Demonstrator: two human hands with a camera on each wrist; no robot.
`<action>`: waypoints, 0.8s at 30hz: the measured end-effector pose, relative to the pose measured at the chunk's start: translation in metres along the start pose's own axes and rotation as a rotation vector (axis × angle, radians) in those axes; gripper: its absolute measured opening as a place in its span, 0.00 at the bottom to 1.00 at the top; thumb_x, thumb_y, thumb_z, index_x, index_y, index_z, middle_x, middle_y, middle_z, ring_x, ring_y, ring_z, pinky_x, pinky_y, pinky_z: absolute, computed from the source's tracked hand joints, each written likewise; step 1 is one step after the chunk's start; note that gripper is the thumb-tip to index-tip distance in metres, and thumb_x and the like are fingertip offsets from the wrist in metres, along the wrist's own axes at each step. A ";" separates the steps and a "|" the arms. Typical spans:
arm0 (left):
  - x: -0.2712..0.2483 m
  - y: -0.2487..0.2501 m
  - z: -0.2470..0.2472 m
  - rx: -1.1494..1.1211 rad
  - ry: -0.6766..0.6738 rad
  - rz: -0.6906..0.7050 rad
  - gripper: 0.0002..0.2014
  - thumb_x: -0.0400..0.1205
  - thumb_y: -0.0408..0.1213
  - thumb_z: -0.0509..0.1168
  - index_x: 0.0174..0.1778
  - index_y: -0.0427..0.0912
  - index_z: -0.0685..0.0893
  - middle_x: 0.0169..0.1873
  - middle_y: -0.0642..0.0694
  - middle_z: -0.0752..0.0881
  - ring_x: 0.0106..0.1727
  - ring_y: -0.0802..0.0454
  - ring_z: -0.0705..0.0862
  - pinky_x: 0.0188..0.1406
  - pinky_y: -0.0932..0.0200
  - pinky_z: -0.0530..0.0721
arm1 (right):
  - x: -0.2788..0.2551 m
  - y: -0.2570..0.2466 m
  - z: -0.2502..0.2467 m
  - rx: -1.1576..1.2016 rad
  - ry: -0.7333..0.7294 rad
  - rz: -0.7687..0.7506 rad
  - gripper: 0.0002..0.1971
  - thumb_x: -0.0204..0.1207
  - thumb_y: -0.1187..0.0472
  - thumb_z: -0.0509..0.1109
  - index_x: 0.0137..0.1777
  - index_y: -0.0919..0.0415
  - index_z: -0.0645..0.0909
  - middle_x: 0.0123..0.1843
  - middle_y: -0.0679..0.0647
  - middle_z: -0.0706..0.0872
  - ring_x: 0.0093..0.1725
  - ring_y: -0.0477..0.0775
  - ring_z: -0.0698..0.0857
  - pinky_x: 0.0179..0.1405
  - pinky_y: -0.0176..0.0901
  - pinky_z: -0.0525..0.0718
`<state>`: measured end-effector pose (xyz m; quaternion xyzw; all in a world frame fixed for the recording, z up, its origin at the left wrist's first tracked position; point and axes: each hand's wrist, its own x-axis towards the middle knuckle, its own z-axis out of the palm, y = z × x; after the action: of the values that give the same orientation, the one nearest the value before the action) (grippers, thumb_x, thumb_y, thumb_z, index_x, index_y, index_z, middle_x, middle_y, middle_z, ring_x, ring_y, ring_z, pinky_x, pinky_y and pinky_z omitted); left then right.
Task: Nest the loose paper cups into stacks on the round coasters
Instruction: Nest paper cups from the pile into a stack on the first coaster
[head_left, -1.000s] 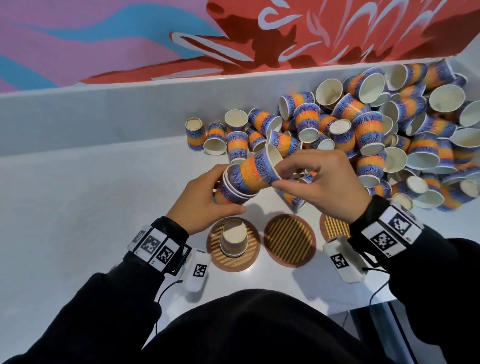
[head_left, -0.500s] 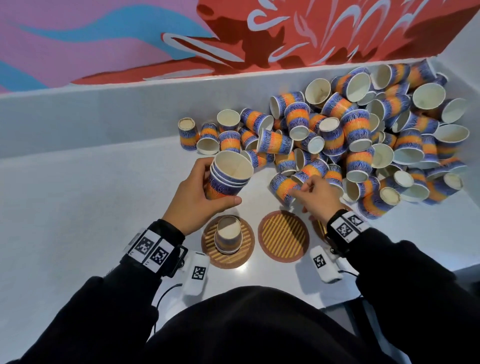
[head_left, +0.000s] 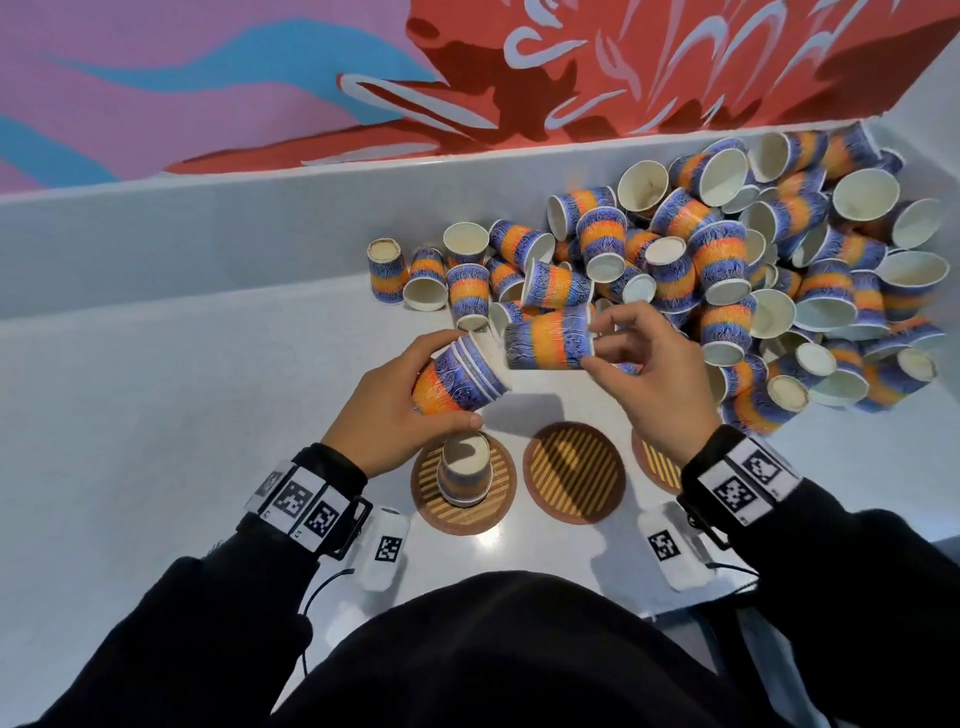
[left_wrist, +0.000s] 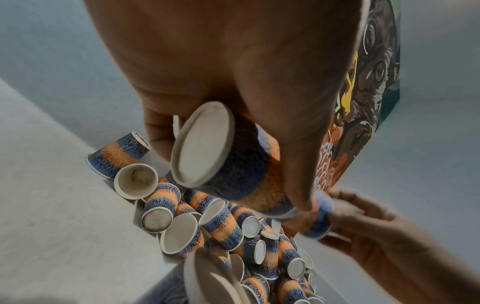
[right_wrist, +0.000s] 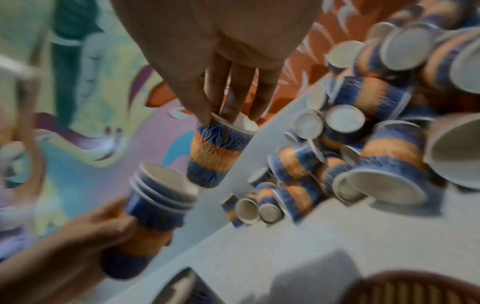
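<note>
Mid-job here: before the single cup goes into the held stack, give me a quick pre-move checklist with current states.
1. Left hand grips the nested stack around its body: ok.
2. Stack mouth is open and faces the incoming cup, as the right wrist view shows: ok.
3. Right hand pinches the single cup at its rim: ok.
4. Cup's base points toward the stack mouth: ok.
5. Cup already seated in the stack: not ok, its base is still just outside the mouth.
6. Middle coaster free for a stack: ok; the left coaster holds an upside-down cup.
</note>
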<state>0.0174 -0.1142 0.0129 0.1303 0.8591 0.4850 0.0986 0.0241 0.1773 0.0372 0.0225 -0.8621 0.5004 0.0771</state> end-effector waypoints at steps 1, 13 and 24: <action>-0.001 0.000 0.000 0.010 -0.015 0.003 0.40 0.74 0.55 0.82 0.80 0.64 0.71 0.65 0.63 0.86 0.61 0.63 0.88 0.58 0.62 0.89 | -0.003 -0.014 -0.004 0.013 -0.031 -0.043 0.17 0.79 0.68 0.81 0.62 0.52 0.82 0.46 0.48 0.94 0.51 0.44 0.93 0.55 0.36 0.88; -0.013 -0.001 0.001 -0.001 -0.015 -0.001 0.40 0.73 0.50 0.84 0.79 0.61 0.74 0.63 0.63 0.86 0.60 0.66 0.87 0.56 0.69 0.88 | -0.016 -0.035 0.004 0.101 -0.207 -0.096 0.11 0.79 0.70 0.80 0.59 0.58 0.90 0.46 0.47 0.96 0.50 0.42 0.94 0.58 0.40 0.91; -0.017 0.019 0.004 0.004 -0.094 0.025 0.43 0.72 0.49 0.85 0.83 0.63 0.75 0.69 0.61 0.86 0.65 0.60 0.87 0.63 0.55 0.91 | -0.029 -0.033 0.039 0.238 -0.349 -0.016 0.12 0.78 0.65 0.82 0.61 0.61 0.92 0.52 0.50 0.96 0.52 0.52 0.95 0.60 0.58 0.92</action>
<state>0.0368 -0.1072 0.0277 0.1640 0.8529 0.4776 0.1326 0.0523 0.1261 0.0426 0.1247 -0.7970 0.5865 -0.0728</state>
